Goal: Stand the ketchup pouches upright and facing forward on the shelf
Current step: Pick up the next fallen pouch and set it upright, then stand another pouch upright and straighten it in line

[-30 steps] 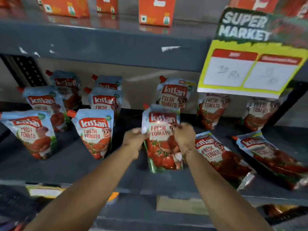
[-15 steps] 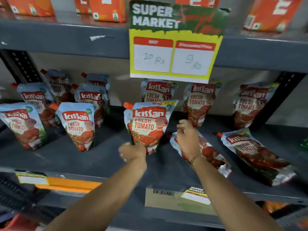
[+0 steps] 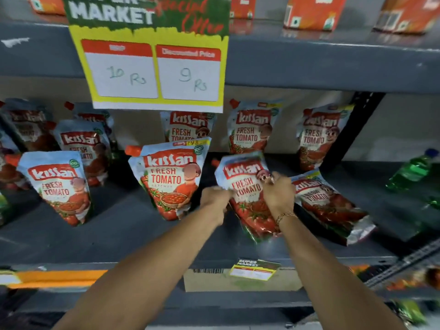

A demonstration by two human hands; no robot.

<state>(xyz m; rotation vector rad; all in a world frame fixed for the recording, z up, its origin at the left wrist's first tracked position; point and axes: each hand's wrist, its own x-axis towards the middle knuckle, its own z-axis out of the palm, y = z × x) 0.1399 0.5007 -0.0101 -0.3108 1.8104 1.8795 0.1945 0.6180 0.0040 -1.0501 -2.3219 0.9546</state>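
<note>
**Inspector:** Hands first. State and position?

**Assessor:** The left hand (image 3: 214, 198) is closed on the left edge of a ketchup pouch (image 3: 247, 191); the right hand (image 3: 278, 191) pinches its upper right edge. The pouch is held between them, label toward the viewer, top tipped back. Whether its base touches the shelf (image 3: 119, 234) I cannot tell; the wrists hide it.

**Inspector:** How should the step be done?

**Assessor:** My judgement: set the base gusset flat on the shelf, spread it so the pouch carries itself, square the label to the front, then release one hand at a time. Letting go with the top tipped back risks it falling flat.

**Inspector:** Neighbours?

**Assessor:** A standing pouch (image 3: 169, 179) sits just beside the left hand, upright and facing forward. On the other side a lying pouch (image 3: 331, 206) rests flat, nearly touching the right wrist; it is not yet done. Back-row pouches (image 3: 250, 129) stand behind.

**Inspector:** Edges and room?

**Assessor:** Open shelf lies in front, up to the front lip. A hanging price sign (image 3: 152, 67) drops from the upper shelf (image 3: 333, 67) above and to the left; a green bottle (image 3: 414, 170) lies well off to the right. The slot is narrow sideways, free forward.
</note>
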